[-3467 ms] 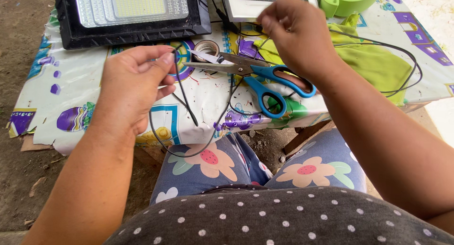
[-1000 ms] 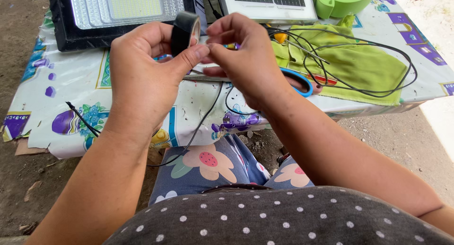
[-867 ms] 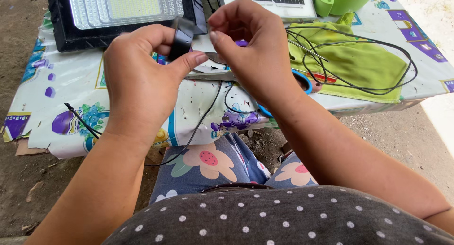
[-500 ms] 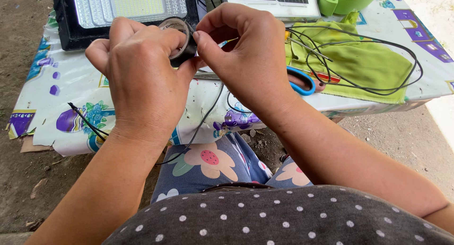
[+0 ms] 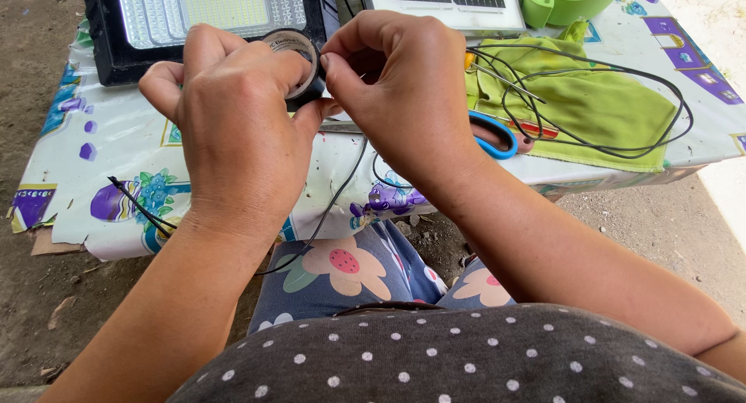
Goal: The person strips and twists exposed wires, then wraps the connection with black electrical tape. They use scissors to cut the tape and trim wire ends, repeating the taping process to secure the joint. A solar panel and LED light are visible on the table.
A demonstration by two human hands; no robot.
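Left hand (image 5: 233, 115) grips a tape roll (image 5: 294, 61) tightly; right hand (image 5: 404, 84), at its 3 o'clock, pinches the roll's edge. A black wire (image 5: 342, 185) hangs below, over the table (image 5: 116, 154).

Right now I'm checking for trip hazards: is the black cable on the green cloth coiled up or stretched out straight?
Loosely coiled. The black cable lies in wide loops over the green cloth, not pulled straight.
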